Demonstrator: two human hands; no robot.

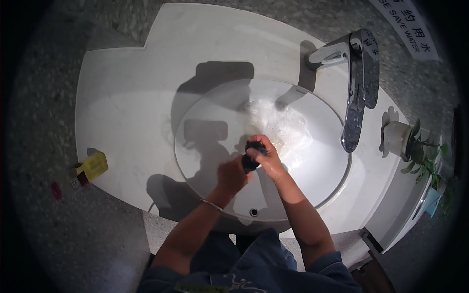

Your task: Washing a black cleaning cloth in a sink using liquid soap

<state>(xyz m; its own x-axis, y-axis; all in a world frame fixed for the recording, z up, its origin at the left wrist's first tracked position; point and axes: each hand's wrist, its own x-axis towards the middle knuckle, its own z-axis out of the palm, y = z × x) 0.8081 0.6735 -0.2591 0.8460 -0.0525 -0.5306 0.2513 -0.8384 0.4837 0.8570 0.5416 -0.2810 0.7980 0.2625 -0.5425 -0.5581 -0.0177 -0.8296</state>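
Note:
Over the white oval washbasin [329, 175], my two hands are together on a small dark bunched item [251, 163], which looks like wet cloth. My right hand [270, 158] wraps round its upper part, thumb across the front. Its lower end is in my left hand [232, 175], which is in shadow and slightly blurred. My fingers hide much of the item. White suds [280, 122] lie in the basin just beyond my hands. A round overflow hole [254, 212] shows in the near wall.
A chrome lever faucet [353, 95] rises at the right, its spout over the basin's rim. A potted plant [397, 139] is on the right side of the white countertop [121, 110]. At the left edge stands a yellow box [92, 166]. A sign with writing [408, 29] is at the upper right.

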